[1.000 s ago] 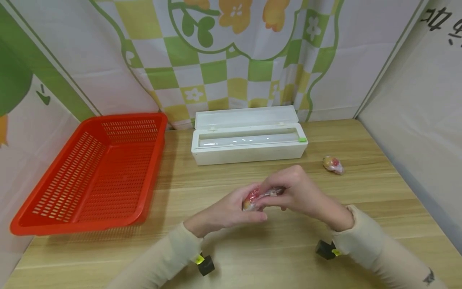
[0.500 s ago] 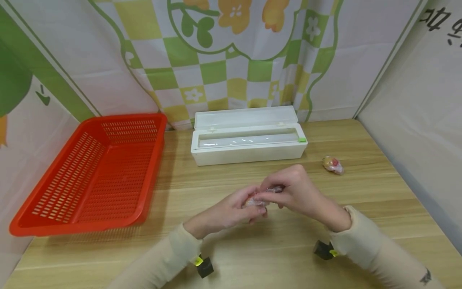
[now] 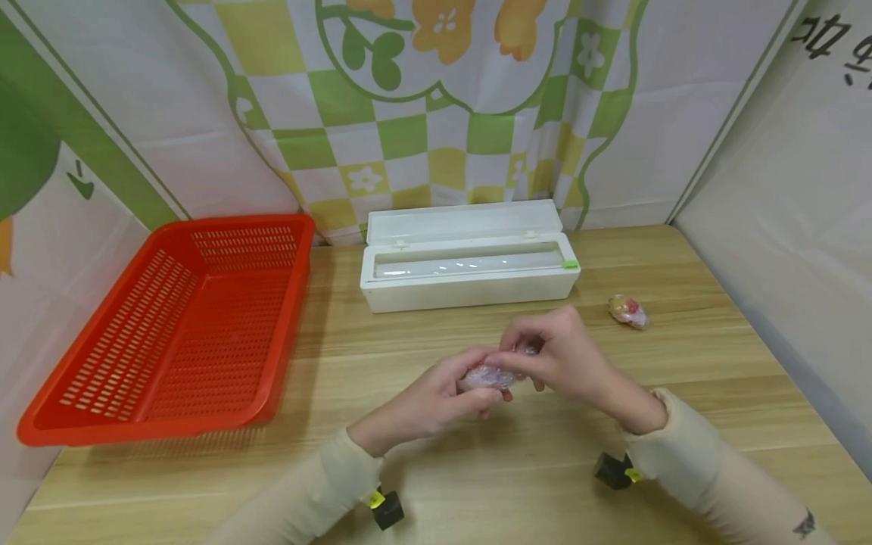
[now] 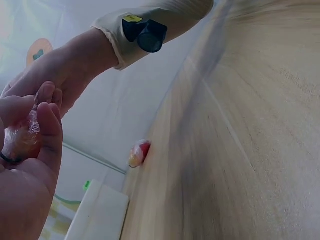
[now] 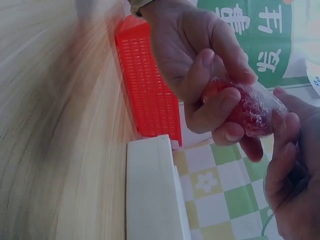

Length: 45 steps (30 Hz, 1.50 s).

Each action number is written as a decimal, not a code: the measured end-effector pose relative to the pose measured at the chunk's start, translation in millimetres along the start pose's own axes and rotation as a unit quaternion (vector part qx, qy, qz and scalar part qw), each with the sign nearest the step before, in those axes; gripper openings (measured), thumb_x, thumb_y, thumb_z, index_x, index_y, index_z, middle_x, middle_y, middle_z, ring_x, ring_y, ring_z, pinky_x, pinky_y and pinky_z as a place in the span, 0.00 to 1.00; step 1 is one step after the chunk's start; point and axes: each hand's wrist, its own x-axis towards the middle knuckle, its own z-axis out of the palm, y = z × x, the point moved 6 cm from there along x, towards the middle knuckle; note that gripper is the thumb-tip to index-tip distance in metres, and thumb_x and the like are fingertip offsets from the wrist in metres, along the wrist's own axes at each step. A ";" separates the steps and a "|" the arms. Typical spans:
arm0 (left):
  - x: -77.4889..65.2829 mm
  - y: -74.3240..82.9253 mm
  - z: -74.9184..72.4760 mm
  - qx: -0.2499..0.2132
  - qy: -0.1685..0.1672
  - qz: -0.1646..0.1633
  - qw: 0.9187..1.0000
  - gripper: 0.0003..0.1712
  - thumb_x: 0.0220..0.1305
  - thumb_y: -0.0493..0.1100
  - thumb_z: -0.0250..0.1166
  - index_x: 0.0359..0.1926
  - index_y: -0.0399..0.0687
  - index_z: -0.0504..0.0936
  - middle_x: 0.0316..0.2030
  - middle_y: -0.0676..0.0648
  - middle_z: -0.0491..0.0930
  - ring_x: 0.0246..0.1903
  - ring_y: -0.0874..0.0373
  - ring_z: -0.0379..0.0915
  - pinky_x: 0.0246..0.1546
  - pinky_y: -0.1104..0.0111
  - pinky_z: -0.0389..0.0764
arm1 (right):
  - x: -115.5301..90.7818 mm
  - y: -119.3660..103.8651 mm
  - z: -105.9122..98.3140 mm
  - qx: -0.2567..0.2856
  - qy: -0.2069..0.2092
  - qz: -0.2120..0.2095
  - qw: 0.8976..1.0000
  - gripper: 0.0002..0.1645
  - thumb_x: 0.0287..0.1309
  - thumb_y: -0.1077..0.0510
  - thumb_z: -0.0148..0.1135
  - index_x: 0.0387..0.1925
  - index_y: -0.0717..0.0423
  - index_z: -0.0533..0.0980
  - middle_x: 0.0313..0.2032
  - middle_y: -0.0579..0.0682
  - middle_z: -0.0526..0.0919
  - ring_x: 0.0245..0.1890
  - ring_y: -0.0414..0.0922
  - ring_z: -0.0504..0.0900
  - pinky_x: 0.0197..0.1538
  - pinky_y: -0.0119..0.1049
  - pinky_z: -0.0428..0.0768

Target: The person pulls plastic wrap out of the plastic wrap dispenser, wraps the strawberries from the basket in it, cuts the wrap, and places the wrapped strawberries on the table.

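A small, rounded red thing wrapped in clear cling film (image 3: 487, 378) is held above the table between both hands. My left hand (image 3: 436, 395) grips its body, fingers curled round it. With thumb and fingertips, my right hand (image 3: 568, 359) pinches the gathered film at the right end. In the right wrist view the film-wrapped red thing (image 5: 254, 111) looks crinkled and shiny, with the left hand (image 5: 200, 75) round it. A second film-wrapped piece, yellow and red (image 3: 628, 311), lies on the table to the right.
A white box (image 3: 470, 291) with its lid up stands at the back middle, a roll of film (image 3: 470, 265) inside. To the left is a red plastic basket (image 3: 279, 363) with nothing in it. Printed cloth (image 3: 436, 144) hangs behind the wooden table (image 3: 518, 484).
The wrapped thing has turned in the left hand, and crinkled film now covers more of its visible side. My right hand has shifted slightly right while pinching the film.
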 end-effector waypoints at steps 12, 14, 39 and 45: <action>0.4 7.6 -2.3 -0.001 0.044 0.070 0.997 0.39 0.67 0.35 0.56 0.71 0.63 0.48 0.59 0.39 0.70 0.46 0.53 0.78 0.37 0.52 0.83 | 0.1 12.9 -0.8 0.036 0.005 0.111 0.993 0.13 0.54 0.53 0.68 0.18 0.49 0.75 0.12 0.43 0.75 0.07 0.37 0.68 0.10 0.31 0.68; -0.7 9.1 -1.6 0.019 0.047 0.097 0.994 0.34 0.67 0.35 0.55 0.68 0.58 0.51 0.58 0.38 0.71 0.45 0.55 0.79 0.35 0.53 0.83 | -0.9 19.0 0.8 0.061 -0.009 0.147 0.987 0.13 0.55 0.54 0.67 0.19 0.52 0.75 0.11 0.46 0.74 0.07 0.38 0.68 0.09 0.31 0.67; -7.9 23.1 -20.9 -0.034 0.125 0.100 0.987 0.15 0.64 0.33 0.58 0.48 0.38 0.64 0.49 0.33 0.73 0.42 0.48 0.80 0.38 0.58 0.84 | -5.7 -5.1 -8.2 0.043 0.081 0.042 0.995 0.18 0.72 0.52 0.42 0.38 0.61 0.73 0.17 0.47 0.78 0.09 0.36 0.71 0.11 0.29 0.68; -6.9 23.5 -17.0 -0.016 0.125 0.087 0.988 0.15 0.61 0.33 0.62 0.46 0.41 0.66 0.47 0.38 0.74 0.46 0.55 0.74 0.43 0.66 0.81 | -3.1 -11.1 -2.0 0.042 0.101 0.040 0.993 0.06 0.65 0.63 0.54 0.31 0.55 0.75 0.12 0.44 0.72 0.08 0.35 0.66 0.10 0.27 0.64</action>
